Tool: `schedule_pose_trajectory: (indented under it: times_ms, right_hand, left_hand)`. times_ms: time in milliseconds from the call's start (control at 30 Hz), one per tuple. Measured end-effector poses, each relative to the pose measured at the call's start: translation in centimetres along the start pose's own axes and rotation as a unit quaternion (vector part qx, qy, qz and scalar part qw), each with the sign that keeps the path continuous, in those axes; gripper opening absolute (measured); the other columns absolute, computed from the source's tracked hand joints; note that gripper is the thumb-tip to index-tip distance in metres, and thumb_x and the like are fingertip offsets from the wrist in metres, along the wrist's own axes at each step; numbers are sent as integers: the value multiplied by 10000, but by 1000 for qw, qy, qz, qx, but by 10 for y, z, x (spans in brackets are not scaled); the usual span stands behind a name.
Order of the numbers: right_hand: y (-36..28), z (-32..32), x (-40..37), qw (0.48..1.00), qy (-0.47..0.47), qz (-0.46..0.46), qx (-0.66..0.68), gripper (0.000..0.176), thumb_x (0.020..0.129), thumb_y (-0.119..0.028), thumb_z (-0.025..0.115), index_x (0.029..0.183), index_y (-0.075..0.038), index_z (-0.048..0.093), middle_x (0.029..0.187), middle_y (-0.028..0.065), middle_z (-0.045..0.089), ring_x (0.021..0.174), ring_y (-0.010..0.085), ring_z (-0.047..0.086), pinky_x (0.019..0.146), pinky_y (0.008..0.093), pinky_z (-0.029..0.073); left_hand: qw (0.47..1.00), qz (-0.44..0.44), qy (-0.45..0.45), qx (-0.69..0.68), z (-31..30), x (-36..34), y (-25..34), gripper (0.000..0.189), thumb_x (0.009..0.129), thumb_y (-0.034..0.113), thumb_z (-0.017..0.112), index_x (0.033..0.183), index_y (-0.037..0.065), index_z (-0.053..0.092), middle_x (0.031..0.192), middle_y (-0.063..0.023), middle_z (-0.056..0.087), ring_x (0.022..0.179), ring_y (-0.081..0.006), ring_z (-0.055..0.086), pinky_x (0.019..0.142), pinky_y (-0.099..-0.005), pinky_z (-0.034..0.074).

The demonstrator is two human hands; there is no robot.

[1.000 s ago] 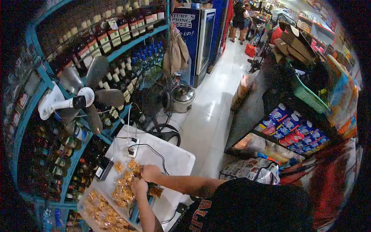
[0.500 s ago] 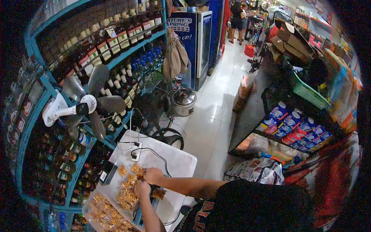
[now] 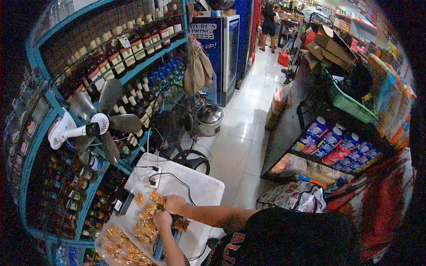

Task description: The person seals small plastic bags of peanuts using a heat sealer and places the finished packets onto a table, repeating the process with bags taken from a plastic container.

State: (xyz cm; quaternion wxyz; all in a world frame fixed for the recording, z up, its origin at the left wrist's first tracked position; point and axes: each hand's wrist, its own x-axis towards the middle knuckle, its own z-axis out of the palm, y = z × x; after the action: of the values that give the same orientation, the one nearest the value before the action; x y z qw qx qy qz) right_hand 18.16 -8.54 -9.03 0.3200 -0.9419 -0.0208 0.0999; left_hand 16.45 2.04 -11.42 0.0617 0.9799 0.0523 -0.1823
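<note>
My right hand reaches in from the right and my left hand from below, close together over the white table. Both have their fingers closed at a small clear packet of golden-brown snack, mostly hidden by the fingers. Beside them lies a pile of similar snack packets. A clear plastic container full of more packets stands at the table's near left. A darker brown packet lies just right of my left hand.
The white table also carries a power strip with black cords and a dark box. A fan is mounted on the blue bottle shelf. A lidded metal pot stands on the floor. People stand far down the aisle.
The view has shifted slightly. My hands stay together at the snack packets, with only a small movement of the fingers.
</note>
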Motion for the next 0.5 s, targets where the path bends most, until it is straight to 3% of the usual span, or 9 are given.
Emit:
schedule_pose_trajectory:
  times_ms: [133,200,267,333,367,433,500]
  right_hand:
    - [6,13,8,999,13,32,12,272,722,-243,418,783,-53,602,765,180,599,697,342,585,602,443,476]
    - [6,13,7,1000,0,-28,-4,275,724,-247,417,811,-57,595,794,179,598,727,332,584,621,434,476]
    - [4,10,7,999,-11,-31,-15,268,708,-225,431,781,-34,603,788,181,601,719,325,593,626,425,482]
    - [3,10,5,999,-21,-32,-27,262,692,-204,444,752,-11,612,783,184,605,711,319,602,631,417,489]
    - [3,10,5,999,-26,-19,-32,268,699,-230,439,786,-38,604,797,179,601,733,319,592,640,417,482]
    - [4,12,8,999,-27,-6,-37,277,705,-256,433,821,-64,596,810,174,598,756,319,583,649,418,476]
    - [3,14,9,1000,-9,12,6,283,697,-259,446,789,-38,597,789,174,600,735,322,586,645,418,477]
  left_hand:
    - [995,-60,13,-73,1,2,1,410,791,290,335,906,-18,581,1037,-182,525,982,-328,482,847,-421,358]
    - [994,-53,20,-97,29,22,-14,432,789,315,334,917,-20,574,1044,-198,516,984,-339,478,851,-427,353]
    - [992,-52,24,-116,34,25,-22,455,787,341,332,927,-22,568,1052,-213,508,986,-350,473,854,-432,347]
    - [999,29,-6,-37,14,12,-16,487,777,379,338,952,-21,553,1073,-234,486,992,-374,459,857,-434,343]
    - [999,30,-6,-36,12,7,-12,487,777,379,338,952,-21,553,1073,-234,486,992,-374,459,857,-434,343]
    - [987,-76,14,-144,8,2,-5,476,781,370,334,967,-14,546,1056,-235,494,978,-382,460,853,-436,343]
    - [993,-35,8,-114,9,6,-8,470,783,361,334,972,-16,543,1058,-234,491,974,-382,460,855,-436,340]
